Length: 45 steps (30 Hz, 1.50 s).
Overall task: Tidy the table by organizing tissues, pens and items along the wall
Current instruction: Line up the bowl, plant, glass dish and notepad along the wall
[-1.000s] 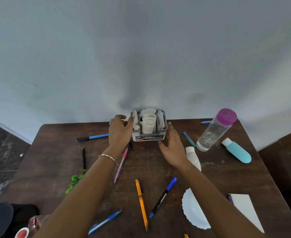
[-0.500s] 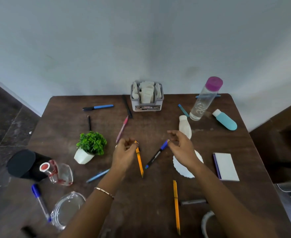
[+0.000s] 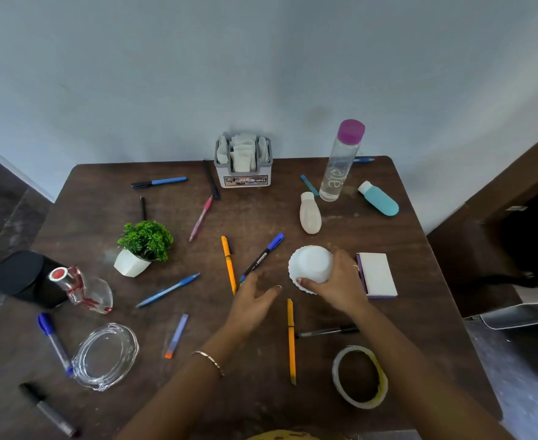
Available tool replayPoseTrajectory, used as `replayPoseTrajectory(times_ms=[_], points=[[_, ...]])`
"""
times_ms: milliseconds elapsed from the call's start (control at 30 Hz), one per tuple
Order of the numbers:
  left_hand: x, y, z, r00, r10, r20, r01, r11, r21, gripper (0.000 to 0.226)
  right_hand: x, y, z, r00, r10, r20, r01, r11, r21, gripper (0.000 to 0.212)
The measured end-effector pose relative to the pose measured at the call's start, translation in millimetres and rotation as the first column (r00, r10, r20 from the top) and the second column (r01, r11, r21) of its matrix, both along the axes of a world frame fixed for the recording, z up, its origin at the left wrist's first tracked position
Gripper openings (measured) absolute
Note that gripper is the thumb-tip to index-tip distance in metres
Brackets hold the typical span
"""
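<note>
**Moving the white bowl to the wall row**

**Present state.** The right hand (image 3: 340, 289) grips the white fluted bowl (image 3: 310, 263), which lies base-up at the right centre of the table (image 3: 102, 192). The thumb is pressed against the near rim and the fingers are curled round the right side. It cannot be told whether the rim is clear of the surface. The left hand (image 3: 252, 304) holds nothing. Its fingers are loosely extended and slightly apart, low over the table just beside the near end of the orange pen (image 3: 228, 265) and the blue-capped marker (image 3: 261, 257). The tissue holder (image 3: 245, 173) stands at the far edge against the wall (image 3: 261, 74).

**Procedure (judged).**
1. Keep the grip light. The bowl looks thin-walled and will probably deform under a hard squeeze.
2. Lift straight up before moving far. The notepad (image 3: 378, 274) lies just to the right, and the marker just to the left.
3. Carry the bowl over the white bottle (image 3: 310, 214), not past it at table height.
4. Set it down at the far edge, between the tissue holder and the clear bottle (image 3: 339, 166). The clear bottle is tall and upright, so approach it slowly.
5. Use the free left hand to gather the nearby pens.
</note>
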State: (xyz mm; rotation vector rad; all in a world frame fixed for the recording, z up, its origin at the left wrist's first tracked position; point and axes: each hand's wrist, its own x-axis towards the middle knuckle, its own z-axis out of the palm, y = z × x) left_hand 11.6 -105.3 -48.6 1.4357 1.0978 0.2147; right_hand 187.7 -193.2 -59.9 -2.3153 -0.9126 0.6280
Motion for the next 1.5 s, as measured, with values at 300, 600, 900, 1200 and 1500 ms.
replayPoseTrajectory(times_ms=[300, 600, 900, 1200, 1500], points=[[44, 0, 12, 0.947, -0.317, -0.051, 0.320, 0.946, 0.055, 0.043, 3, -2, -7, 1.000, 0.014, 0.010, -0.014, 1.000, 0.018, 0.090], [42, 10, 3, 0.928, -0.348, -0.129, 0.362, 0.927, 0.101, 0.049, 6, -1, -11, 0.995, 0.016, 0.100, -0.014, 1.000, -0.019, 0.089], [53, 20, -13, 0.989, -0.145, 0.022, 0.146, 0.985, -0.088, 0.040, 7, 4, -9, 0.992, -0.005, 0.127, 0.012, 0.998, -0.057, 0.088], [62, 43, -8, 0.990, -0.137, -0.020, 0.125, 0.948, -0.294, 0.032, 9, -4, -1, 0.998, -0.055, 0.017, 0.055, 0.998, -0.023, 0.084], [64, 33, 10, 0.982, -0.084, 0.169, 0.139, 0.928, -0.346, 0.013, 6, -17, 6, 0.962, -0.144, -0.232, 0.175, 0.978, 0.118, 0.078]])
